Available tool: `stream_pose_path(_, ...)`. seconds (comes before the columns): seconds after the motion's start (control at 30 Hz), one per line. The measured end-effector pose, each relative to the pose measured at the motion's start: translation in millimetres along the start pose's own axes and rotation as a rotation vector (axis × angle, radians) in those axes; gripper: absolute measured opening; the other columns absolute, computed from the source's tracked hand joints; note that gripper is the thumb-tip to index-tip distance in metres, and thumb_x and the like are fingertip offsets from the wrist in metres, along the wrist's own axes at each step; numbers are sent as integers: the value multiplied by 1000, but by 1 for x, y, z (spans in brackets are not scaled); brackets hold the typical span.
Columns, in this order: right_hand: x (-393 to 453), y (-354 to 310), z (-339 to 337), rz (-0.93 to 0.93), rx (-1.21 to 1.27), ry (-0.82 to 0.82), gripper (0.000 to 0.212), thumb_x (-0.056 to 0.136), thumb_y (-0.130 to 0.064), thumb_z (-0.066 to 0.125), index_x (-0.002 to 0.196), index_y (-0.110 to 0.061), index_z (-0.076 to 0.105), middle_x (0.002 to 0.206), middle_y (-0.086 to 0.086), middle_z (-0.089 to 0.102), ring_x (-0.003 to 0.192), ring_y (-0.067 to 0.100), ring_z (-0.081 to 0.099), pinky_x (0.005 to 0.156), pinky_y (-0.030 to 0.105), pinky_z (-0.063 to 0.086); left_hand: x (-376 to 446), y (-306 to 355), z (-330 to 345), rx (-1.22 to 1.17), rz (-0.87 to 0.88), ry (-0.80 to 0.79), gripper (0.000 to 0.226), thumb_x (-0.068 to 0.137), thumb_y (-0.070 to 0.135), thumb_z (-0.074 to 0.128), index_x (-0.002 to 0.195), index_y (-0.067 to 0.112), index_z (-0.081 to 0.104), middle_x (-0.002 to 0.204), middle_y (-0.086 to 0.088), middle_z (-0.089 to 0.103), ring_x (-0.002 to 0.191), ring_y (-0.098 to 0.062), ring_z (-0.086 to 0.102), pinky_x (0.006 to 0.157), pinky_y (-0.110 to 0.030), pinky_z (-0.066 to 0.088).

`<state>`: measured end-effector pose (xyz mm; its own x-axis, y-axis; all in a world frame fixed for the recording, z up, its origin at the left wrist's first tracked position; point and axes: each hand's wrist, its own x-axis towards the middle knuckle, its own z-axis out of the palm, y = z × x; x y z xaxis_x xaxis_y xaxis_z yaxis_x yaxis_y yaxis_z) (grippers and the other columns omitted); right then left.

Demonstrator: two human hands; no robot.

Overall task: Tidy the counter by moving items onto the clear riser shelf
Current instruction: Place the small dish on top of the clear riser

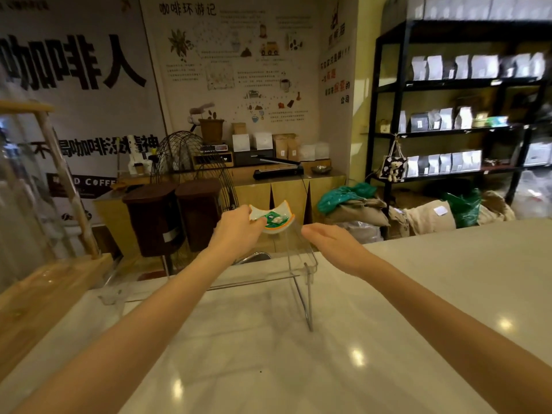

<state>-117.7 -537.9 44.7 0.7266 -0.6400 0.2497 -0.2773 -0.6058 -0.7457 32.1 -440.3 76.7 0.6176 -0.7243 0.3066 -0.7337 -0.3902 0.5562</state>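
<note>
White dish (270, 218) sits over the riser (300, 265), pinched at its nine o'clock rim by the left hand (239, 227); the right hand (327, 240) spreads flat, empty, at four o'clock.

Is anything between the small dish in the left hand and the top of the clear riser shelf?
Nothing visible. The left hand holds the small white orange-rimmed dish of wrapped sweets over the clear acrylic riser shelf, whose top looks bare. The open right hand hovers beside it, off to the right.
</note>
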Motion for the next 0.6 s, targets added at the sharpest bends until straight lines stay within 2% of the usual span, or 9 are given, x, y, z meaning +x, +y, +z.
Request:
stream_pose_path(0.17,-79,7,1,-119,-206,6,46,93,-39,39,137,-24,36,137,-1,48,126,11,36,96,25,29,-49,-5,-1,191,250,56,52,90,38,42,135,13,32,143,-9,39,130,-25,33,104,-42,34)
stream_pose_path(0.3,-145,8,2,-120,-247,-50,49,92,-42,38,139,-29,29,139,-6,44,127,6,32,99,21,28,-108,-18,-2,245,484,20,55,90,45,35,139,22,27,151,-1,27,138,-18,20,111,-37,22)
stream_pose_path(0.43,-202,8,1,-126,-262,-173,57,84,-57,32,137,-34,31,138,-12,43,123,0,33,101,21,32,-169,-36,6,180,554,-167,62,80,62,21,138,38,21,152,13,17,139,-6,11,111,-29,10)
stream_pose_path(0.53,-236,9,0,-115,-269,-242,59,79,-64,30,131,-38,38,129,-20,43,114,-11,31,94,10,28,-212,-47,16,119,534,-346,57,79,67,23,133,52,15,143,30,5,132,8,2,109,-25,7)
stream_pose_path(0.6,-256,11,0,-109,-280,-288,57,78,-65,31,128,-38,43,127,-20,45,113,-11,32,95,11,26,-237,-50,21,81,520,-461,58,77,70,26,132,54,18,139,35,4,127,17,-1,108,-21,5)
